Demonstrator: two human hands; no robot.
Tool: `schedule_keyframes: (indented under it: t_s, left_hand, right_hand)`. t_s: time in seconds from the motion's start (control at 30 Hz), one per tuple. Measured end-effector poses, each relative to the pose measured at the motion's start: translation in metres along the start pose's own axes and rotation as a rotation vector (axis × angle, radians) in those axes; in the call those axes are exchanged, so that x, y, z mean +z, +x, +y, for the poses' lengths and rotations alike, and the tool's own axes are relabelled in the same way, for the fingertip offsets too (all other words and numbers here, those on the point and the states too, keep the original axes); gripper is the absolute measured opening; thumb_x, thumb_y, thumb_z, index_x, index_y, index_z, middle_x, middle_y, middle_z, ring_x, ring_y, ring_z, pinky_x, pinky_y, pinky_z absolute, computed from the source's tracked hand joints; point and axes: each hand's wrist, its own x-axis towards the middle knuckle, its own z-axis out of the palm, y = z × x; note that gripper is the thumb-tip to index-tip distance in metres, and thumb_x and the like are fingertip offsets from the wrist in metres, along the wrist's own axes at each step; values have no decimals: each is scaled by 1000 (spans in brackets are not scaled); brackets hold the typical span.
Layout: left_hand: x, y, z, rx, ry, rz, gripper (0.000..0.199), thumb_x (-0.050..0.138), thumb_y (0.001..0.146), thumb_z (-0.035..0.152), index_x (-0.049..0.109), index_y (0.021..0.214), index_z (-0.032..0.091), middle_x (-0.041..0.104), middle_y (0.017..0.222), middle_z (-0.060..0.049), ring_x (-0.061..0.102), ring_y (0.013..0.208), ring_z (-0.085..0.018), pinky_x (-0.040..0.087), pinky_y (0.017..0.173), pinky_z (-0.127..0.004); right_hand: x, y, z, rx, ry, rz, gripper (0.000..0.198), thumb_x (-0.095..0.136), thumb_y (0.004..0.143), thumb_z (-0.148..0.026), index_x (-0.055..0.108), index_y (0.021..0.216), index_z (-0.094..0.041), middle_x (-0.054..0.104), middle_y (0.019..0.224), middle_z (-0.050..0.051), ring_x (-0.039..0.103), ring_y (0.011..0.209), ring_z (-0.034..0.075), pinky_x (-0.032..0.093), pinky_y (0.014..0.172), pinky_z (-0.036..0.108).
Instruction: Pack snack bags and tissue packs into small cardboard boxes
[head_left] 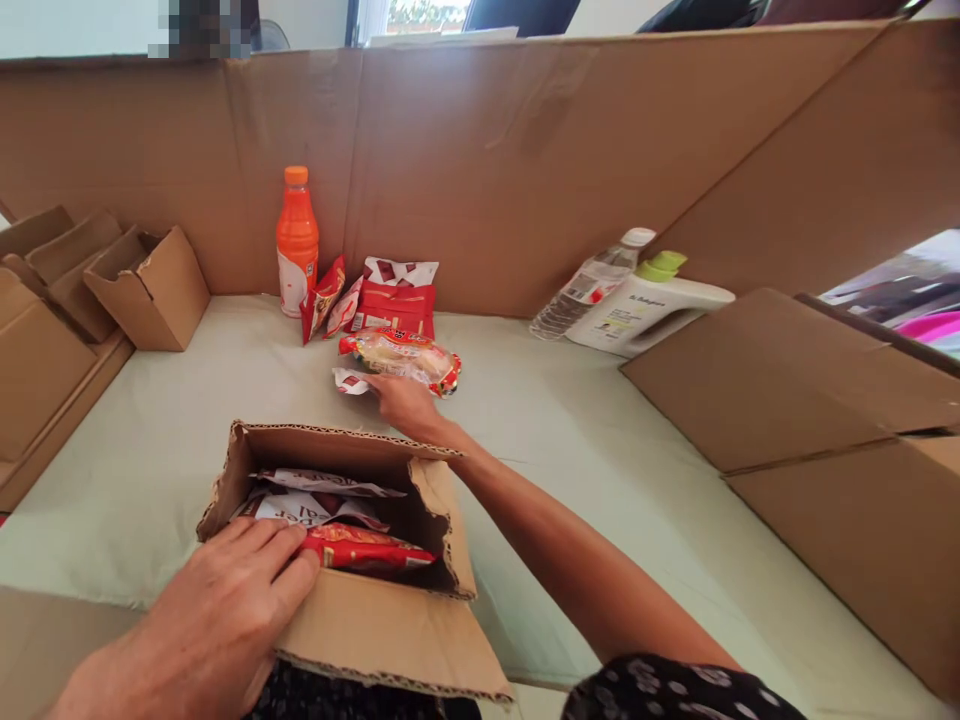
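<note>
An open cardboard box (442, 500) sits close in front of me, its front flap folded out. Packets stand inside it: white ones with brown print (300, 508) and a red one (367, 548). My left hand (232, 590) grips the box's front left edge, its fingertips against the packets. Past the box, my right hand (412, 405) is closed on a small white and dark-red snack packet (350, 381), mostly hidden under the hand. Just beyond lies a clear bread packet (405, 357) with red ends, touching or nearly touching my fingers.
Behind stand an orange drink bottle (298, 240) and red and white packets (395, 300). At the right, a clear water bottle (585, 285) leans by a white jug (637, 310) with a green cap. Cardboard boxes (154, 290) flank the left, a larger carton (795, 390) the right.
</note>
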Motion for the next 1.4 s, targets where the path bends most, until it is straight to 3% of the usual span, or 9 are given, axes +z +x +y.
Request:
schedule_keyframes:
  t_s: [0.13,0.3,0.5,0.63,0.8,0.93,1.1,1.2,1.4]
  left_hand:
    - [-5,-2,3,-7,-5,9,58,43,68,-2,63,120,15,68,125,-15,64,114,-32,53,100,-54]
    - [-6,-6,2,-6,22,71,53,45,69,1,65,116,15,70,120,-14,66,109,-30,55,97,-50]
    - [7,-23,-3,19,64,285,50,45,74,6,63,120,18,72,120,-10,68,108,-27,56,97,-45]
    - [9,-29,-5,-35,27,299,55,44,75,3,63,122,22,72,124,-7,67,111,-25,55,99,-42]
    - [13,-24,-5,-7,1,336,51,44,73,2,65,116,19,74,115,-9,69,101,-26,57,90,-43]
    - [13,-19,-2,-46,-20,343,42,42,75,0,68,103,18,75,105,-10,68,91,-26,57,83,-43]
    - [9,-18,2,-33,23,343,43,42,70,0,68,99,17,76,97,-10,70,83,-25,59,78,-41]
    - [9,-18,1,-20,44,365,50,41,66,0,68,104,17,76,95,-9,71,82,-25,60,76,-41]
    - [15,-18,-3,-6,42,396,47,40,65,0,70,98,15,76,90,-11,72,78,-28,61,72,-44]
  right_hand:
    - [-25,-22,10,-42,203,60,38,44,97,-20,68,126,-16,73,122,12,64,112,28,50,95,40]
    - [-37,-41,14,-66,433,44,34,43,94,-25,72,107,-14,77,92,7,70,80,22,57,75,33]
    - [-39,-66,-2,-202,587,46,25,52,88,-29,72,97,-16,77,106,7,69,103,25,54,93,38]
    - [-51,-79,-4,-202,669,93,27,52,89,-36,70,87,-16,76,90,7,70,85,25,57,84,41]
    - [-88,-116,-20,-96,932,525,23,64,88,-37,73,100,-18,77,94,6,73,88,24,60,83,41]
    - [-111,-152,-50,-199,915,812,9,71,88,-28,75,95,-25,78,94,2,73,94,24,60,87,39]
    - [-108,-155,-87,-461,256,322,27,48,95,-12,73,96,-23,79,89,3,71,75,17,57,70,28]
    - [-94,-142,-104,-359,-97,63,36,46,87,-2,68,111,-17,79,101,9,72,82,20,51,69,28]
    - [-83,-130,-122,-400,-307,-195,22,56,86,-7,66,103,-16,78,91,9,74,78,24,40,58,28]
